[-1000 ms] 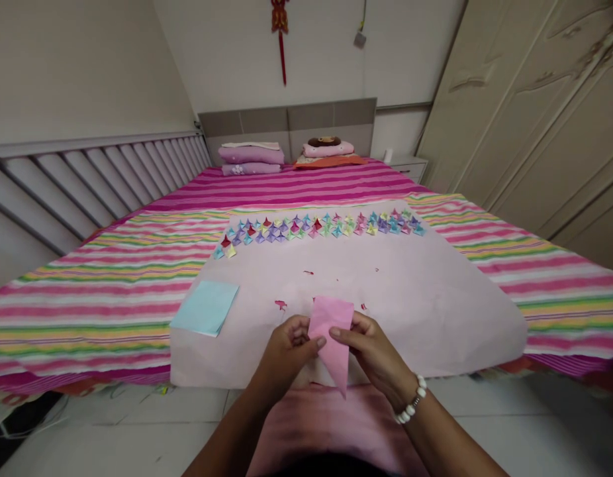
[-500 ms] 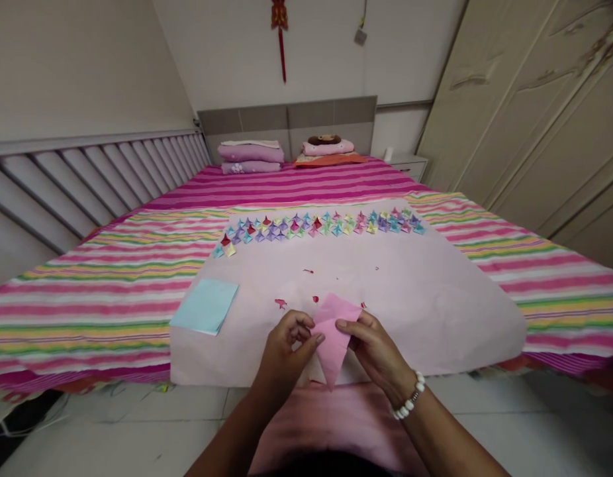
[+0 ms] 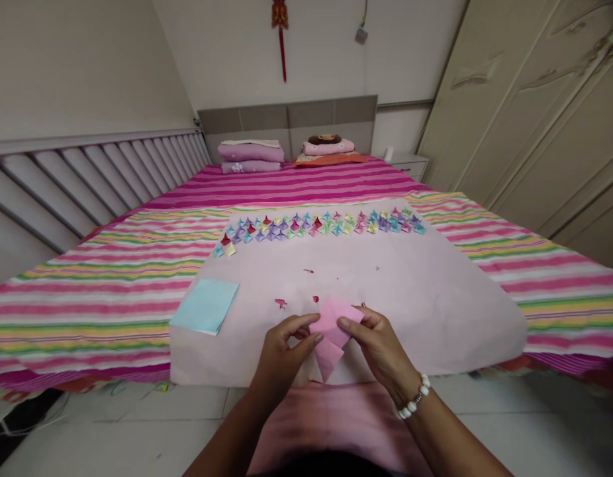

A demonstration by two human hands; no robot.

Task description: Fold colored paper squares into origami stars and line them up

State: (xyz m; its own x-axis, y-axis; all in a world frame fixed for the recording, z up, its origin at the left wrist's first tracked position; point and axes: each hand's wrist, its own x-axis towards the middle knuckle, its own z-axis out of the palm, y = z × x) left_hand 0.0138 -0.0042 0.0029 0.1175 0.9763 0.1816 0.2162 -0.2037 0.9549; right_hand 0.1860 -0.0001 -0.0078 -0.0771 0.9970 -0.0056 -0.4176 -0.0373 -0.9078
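Observation:
Between my two hands is a partly folded sheet of pink origami paper [image 3: 336,314], held above the front part of a pale pink board or sheet [image 3: 435,298]. It has a square upper part and a pointed flap hanging below. My left hand [image 3: 287,344] pinches its left edge between thumb and fingers. The right edge is gripped by my right hand [image 3: 378,341], thumb on top and fingers behind, a white bead bracelet [image 3: 414,397] at the wrist.
Light blue square paper [image 3: 205,306] lies at the left. Rows of small folded paper pieces [image 3: 294,226] in many colours line the far edge. Red scraps or marks [image 3: 281,303] dot the middle. Beneath is a striped bedspread [image 3: 112,278]; a rail [image 3: 102,165] runs along the left.
The pink paper's shape has changed: its lower point now stands apart as a flap below a squarer upper part. My left fingers have shifted slightly along its left edge. Other things stay put.

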